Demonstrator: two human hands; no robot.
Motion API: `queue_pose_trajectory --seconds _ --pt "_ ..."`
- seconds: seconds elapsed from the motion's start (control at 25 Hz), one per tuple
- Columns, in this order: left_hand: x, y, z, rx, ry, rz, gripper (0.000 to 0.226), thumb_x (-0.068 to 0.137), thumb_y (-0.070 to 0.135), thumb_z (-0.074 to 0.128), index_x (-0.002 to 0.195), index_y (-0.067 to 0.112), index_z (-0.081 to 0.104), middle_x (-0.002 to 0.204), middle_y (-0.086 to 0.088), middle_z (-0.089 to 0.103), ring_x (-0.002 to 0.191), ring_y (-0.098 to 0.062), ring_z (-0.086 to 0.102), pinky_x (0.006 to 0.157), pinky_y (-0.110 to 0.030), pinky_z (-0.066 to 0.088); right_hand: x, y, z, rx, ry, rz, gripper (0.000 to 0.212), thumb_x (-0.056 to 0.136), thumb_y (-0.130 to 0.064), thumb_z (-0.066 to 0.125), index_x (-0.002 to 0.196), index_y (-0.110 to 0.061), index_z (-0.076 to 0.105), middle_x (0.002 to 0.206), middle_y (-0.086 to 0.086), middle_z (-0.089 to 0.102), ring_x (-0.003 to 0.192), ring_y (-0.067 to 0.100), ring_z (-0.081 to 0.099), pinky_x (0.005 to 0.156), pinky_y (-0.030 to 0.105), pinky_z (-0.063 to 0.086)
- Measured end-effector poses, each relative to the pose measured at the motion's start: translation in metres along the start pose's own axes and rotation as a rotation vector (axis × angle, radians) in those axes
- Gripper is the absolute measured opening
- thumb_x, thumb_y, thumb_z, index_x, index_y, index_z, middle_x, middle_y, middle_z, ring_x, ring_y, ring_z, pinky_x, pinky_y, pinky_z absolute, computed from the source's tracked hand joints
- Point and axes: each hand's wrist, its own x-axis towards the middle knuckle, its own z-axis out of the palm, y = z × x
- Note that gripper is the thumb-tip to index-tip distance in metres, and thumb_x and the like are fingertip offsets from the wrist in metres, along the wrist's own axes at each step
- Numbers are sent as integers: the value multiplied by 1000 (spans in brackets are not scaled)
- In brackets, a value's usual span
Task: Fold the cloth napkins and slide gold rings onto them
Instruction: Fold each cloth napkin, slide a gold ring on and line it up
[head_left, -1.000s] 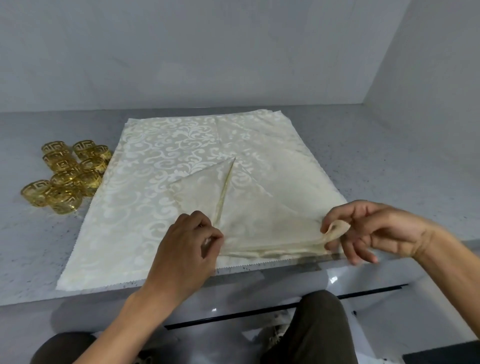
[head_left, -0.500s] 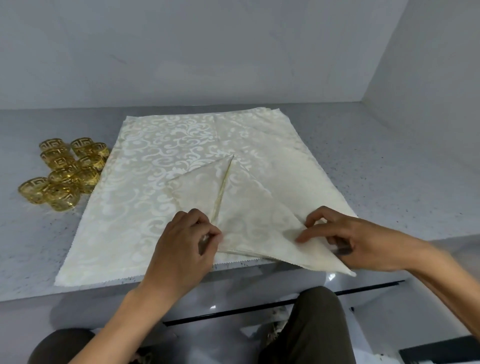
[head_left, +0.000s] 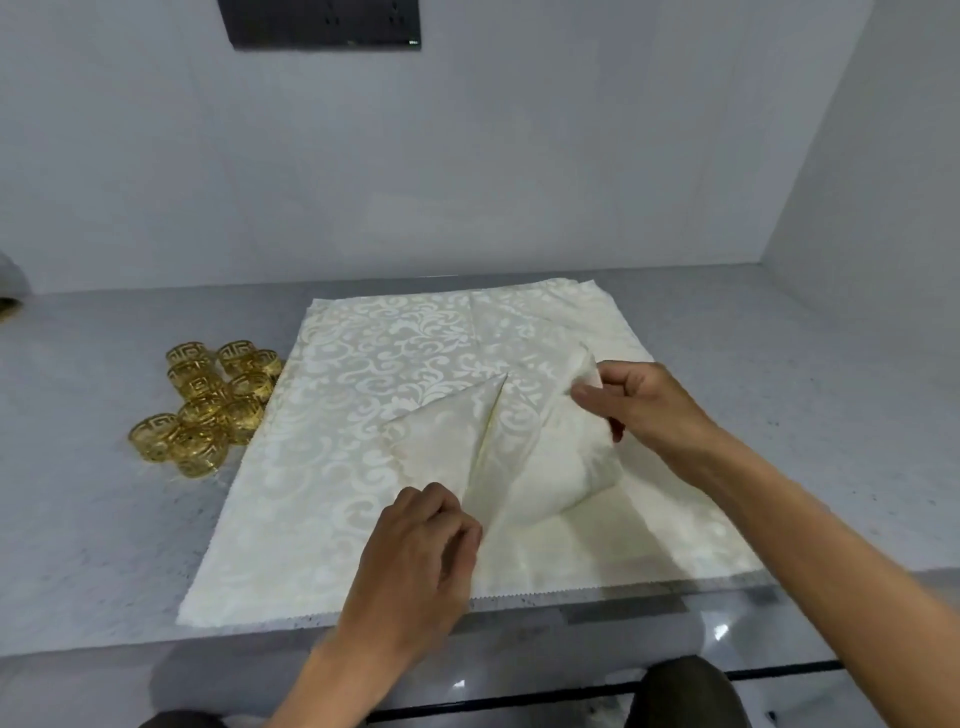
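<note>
Grey speckled counter, cream napkin mid-fold under both hands.
Right hand pinches the napkin's raised corner, its grip narrow; left hand curls onto the near point just below. Soft, light cloth, likely slippery: best held at corners. Gold rings sit well left, beside the napkin stack.

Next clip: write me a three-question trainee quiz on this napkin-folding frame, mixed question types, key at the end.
1. True or false: the right hand pinches a lifted corner of the top napkin.
2. Multiple choice: the gold rings sit (A) on the napkin stack, (B) on the counter to the stack's left, (C) in the left hand.
3. Fill in: the left hand holds the fold at the napkin's ____ end.

Key: 1 true; 2 B; 3 near
</note>
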Motion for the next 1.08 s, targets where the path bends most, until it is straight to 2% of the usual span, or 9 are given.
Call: queue_pose_trajectory --seconds 0.16,0.24,0.32,0.36,0.52,0.68,0.8,0.96,1.08 --pt "3 4 3 22 53 -51 33 93 47 48 70 27 61 80 19 48 78 -4 44 73 -18 38 44 15 39 -136 128 78 42 93 -32 63 65 -9 41 63 6 31 54 14 28 53 30 24" --pt "2 4 6 46 86 -56 26 91 43 49 76 28 63 81 20 48 77 -2 42 73 -16 38 58 23 55 -268 171 41 27 90 -27 64 71 -10 55 60 1 42 53 13 36 57 30 34" --pt "1 4 6 64 94 -62 19 90 38 48 95 28 64 84 20 51 78 -2 46 73 -17 43 66 23 63 -342 182 7 4 91 -24 62 92 -22 65 65 -4 57 58 11 51 64 31 44" --pt "0 3 6 64 94 -55 20 89 35 49 103 29 62 85 19 53 78 -4 48 74 -18 44 70 23 66 -386 180 -20 7 91 -24 61 97 -27 65 69 -5 61 62 10 55 66 31 46" --pt "-2 -1 9 89 112 37 10 86 25 56 81 26 64 83 13 52 75 -10 49 73 -22 42 79 26 74 -600 233 -59 6 90 -26 59 86 -29 62 70 -10 62 68 7 57 59 27 42" --pt "-2 -2 9 93 92 41 10 86 24 56 79 24 64 83 11 51 75 -12 48 73 -24 44 84 37 79 -810 254 -101 13 93 -29 54 81 -26 57 77 -9 58 74 15 56 62 32 42" --pt "0 3 5 52 69 11 16 90 32 53 81 26 66 84 14 52 78 -10 49 74 -27 46 87 30 75 -756 251 -65 21 96 -36 49 87 -25 64 92 -7 55 83 16 56 68 32 40" --pt "22 4 -33 -68 112 -25 32 96 41 41 82 26 65 87 17 58 87 -9 51 78 -32 42 29 3 57 -625 532 -174 11 97 -26 49 93 -26 60 94 -10 59 78 11 56 68 31 42" --pt "66 -33 -47 3 -13 -186 30 96 40 34 94 28 61 103 10 58 99 -15 51 87 -39 41 -56 5 72 -629 417 -141 6 95 -37 52 100 -37 55 89 -19 61 66 2 57 61 26 44"
